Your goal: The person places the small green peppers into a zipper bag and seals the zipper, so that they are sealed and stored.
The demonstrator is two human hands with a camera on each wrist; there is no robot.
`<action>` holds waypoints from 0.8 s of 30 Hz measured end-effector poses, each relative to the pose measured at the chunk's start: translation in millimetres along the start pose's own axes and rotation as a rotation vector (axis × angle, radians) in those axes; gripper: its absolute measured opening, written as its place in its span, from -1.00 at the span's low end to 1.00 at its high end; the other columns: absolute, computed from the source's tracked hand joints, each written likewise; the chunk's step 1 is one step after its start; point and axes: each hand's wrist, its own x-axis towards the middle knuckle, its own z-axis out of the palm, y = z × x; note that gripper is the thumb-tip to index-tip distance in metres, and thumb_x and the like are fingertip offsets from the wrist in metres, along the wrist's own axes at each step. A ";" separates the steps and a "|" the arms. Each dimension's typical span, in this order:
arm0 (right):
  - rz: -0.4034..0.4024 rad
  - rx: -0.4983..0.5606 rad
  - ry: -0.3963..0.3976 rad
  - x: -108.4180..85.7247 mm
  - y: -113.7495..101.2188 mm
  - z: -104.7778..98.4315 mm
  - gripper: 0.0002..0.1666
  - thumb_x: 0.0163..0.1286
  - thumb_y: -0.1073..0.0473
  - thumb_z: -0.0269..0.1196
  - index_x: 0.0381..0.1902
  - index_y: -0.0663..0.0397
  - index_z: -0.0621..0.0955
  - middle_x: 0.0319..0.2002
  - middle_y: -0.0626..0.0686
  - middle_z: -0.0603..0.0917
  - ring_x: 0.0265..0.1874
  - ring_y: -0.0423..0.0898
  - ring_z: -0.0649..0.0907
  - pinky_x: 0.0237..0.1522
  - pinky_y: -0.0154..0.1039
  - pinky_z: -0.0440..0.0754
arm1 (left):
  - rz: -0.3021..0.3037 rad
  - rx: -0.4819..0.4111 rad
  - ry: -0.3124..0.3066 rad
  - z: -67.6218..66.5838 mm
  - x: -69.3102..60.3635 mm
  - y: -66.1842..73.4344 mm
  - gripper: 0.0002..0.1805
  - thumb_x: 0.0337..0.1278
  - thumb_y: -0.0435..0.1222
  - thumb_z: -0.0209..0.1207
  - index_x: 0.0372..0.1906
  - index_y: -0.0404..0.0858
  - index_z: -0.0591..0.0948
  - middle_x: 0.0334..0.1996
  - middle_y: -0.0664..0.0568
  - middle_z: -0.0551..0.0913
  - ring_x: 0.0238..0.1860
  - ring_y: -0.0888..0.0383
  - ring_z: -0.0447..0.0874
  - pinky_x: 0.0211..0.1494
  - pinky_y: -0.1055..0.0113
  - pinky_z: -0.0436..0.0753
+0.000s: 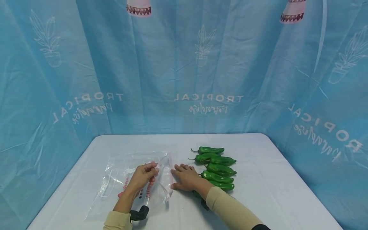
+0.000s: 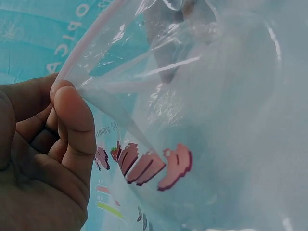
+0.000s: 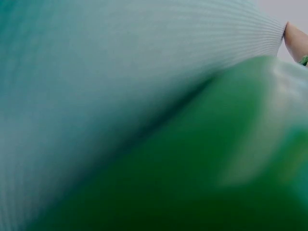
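My left hand (image 1: 143, 175) pinches bag (image 1: 115, 175) by rim (image 2: 90, 34); my right hand (image 1: 188, 179) palm down, fingers spread, at bag's near side, contact unclear. Bag on desk (image 1: 273, 191), left of peppers (image 1: 219, 169). Likely light, limp, slippery; best pinched at rim.

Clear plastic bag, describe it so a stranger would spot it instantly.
On the white table, look left of the green peppers. The clear plastic bag lies there, its edge pinched by the left hand. Unlike the glossy peppers, it is see-through with pink printing.
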 end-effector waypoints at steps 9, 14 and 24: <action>0.005 -0.008 -0.005 0.5 -0.6 -0.5 -0.15 0.24 -0.46 0.02 0.42 -0.33 0.21 0.48 -0.10 0.14 0.47 0.02 0.14 0.41 0.11 0.16 | 0.027 0.001 -0.034 -6.6 -3.3 2.7 -0.52 0.19 -0.29 0.18 0.19 -0.38 0.45 -0.36 0.02 0.50 -0.51 0.21 0.48 -0.44 0.40 0.59; 0.017 -0.014 -0.003 0.7 -1.0 -0.2 -0.15 0.23 -0.45 0.04 0.42 -0.34 0.21 0.47 -0.11 0.15 0.47 0.01 0.15 0.42 0.10 0.16 | 0.025 -0.001 -0.031 -11.1 -5.0 2.2 -0.48 0.16 -0.25 0.22 0.21 -0.34 0.44 -0.30 0.01 0.48 -0.46 0.19 0.51 -0.37 0.40 0.62; 0.023 0.001 -0.002 -0.3 -1.7 -0.7 -0.16 0.24 -0.43 0.05 0.41 -0.34 0.22 0.47 -0.10 0.15 0.47 0.02 0.14 0.42 0.11 0.16 | 0.017 -0.002 -0.013 -17.0 -10.5 11.7 -0.56 0.19 -0.26 0.19 0.14 -0.36 0.50 -0.41 0.06 0.49 -0.50 0.19 0.51 -0.41 0.33 0.56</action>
